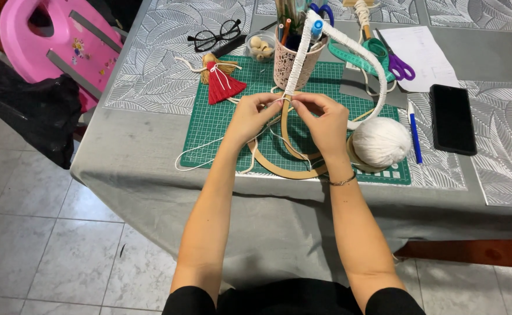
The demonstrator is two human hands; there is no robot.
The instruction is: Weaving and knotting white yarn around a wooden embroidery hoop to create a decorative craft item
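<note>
Over a green cutting mat (pixel 221 122), the left hand (pixel 253 116) and right hand (pixel 326 122) pinch white cord (pixel 279 100) against a wooden hoop (pixel 283 125), its upper arc (pixel 349 44) tightly wrapped white, lower rim bare; a yarn ball (pixel 381 142) sits just beside.

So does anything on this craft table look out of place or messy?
Nothing looks spilled or broken. The one loose end is the white cord trailing off the green cutting mat onto the grey tablecloth near the table's front edge. Both hands, left hand and right hand, pinch cord at the wooden ring.
</note>
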